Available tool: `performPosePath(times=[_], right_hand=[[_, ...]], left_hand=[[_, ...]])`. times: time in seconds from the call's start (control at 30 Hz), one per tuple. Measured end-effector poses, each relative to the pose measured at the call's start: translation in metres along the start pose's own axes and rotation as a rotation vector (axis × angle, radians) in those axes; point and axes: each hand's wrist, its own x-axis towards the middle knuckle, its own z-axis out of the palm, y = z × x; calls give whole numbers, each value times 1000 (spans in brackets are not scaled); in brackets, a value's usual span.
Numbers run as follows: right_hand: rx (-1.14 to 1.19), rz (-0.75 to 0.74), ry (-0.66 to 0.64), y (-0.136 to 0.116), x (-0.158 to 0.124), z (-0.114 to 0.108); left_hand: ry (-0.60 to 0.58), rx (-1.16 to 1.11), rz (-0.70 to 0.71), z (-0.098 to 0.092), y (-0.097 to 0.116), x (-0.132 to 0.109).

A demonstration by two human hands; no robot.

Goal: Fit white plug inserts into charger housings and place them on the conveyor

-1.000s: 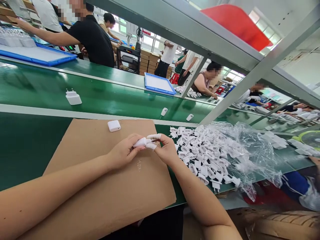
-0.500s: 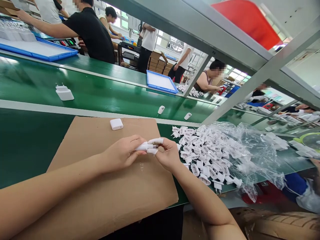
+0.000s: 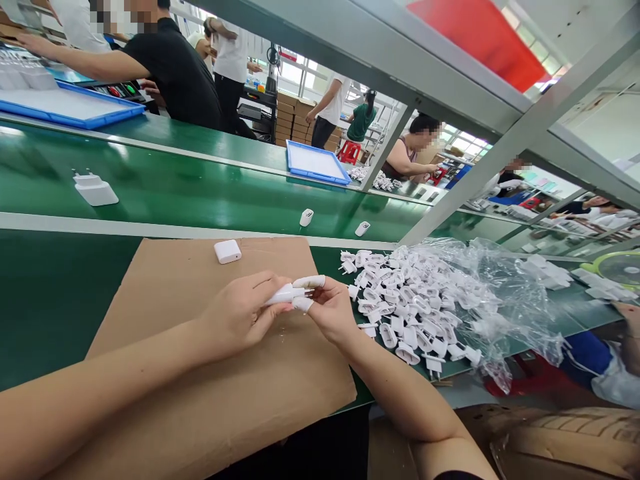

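Observation:
Above a brown cardboard sheet (image 3: 210, 393), both hands hold one white plug charger (image 3: 280, 295) between them. My left hand (image 3: 245, 305) is closed round its body. With white-covered fingertips, my right hand (image 3: 333, 308) pinches the end with the metal pins, which point right. A white charger block (image 3: 228, 251) lies on the far part of the cardboard. To the right of my right hand is a heap of white plug pieces (image 3: 410, 303), partly on clear plastic film (image 3: 505, 307).
Beyond a pale rail, the green belt (image 3: 200, 193) carries a white charger with pins (image 3: 96, 190) and two small white pieces. Blue-rimmed trays (image 3: 317, 163) stand farther back. A slanted metal post (image 3: 480, 157) rises at right. Several people work across the line.
The charger with pins on the belt and the two small pieces have shifted left. Both hands keep hold of the plug charger, almost in place. The view has moved slightly.

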Motion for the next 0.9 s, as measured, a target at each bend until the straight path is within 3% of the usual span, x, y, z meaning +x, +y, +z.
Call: performPosePath(times=[0.1,0.2,0.27,0.33,0.43,0.53,0.6,0.73,0.8,0.9], right_hand=[[56,61,12,5,4,4],[10,82,-10,9,13,0],[-82,57,-70,9,22,-13],[-325,-58,-49,6,33,-34],[-957,-154,133,4,47,-70],[-1435,52,171,9,54,-94],[-1542,144,104,13,54,-100],[-1564,135,75,13,54,-104],[-1571,117,97,10,54,-105],[-1583,114,126,7,55,-105]], left_hand=[[36,-23,-50,3,-4,0],[-42,-153,-172,6,-13,1],[-123,-241,-261,5,-18,4],[-127,-285,-345,1,-23,12],[-19,-236,-514,-7,-45,39],[117,-143,-650,-15,-91,77],[271,-88,-743,-20,-127,98],[396,29,-868,-31,-179,118],[421,84,-911,-37,-189,119],[463,175,-932,-39,-185,123]])
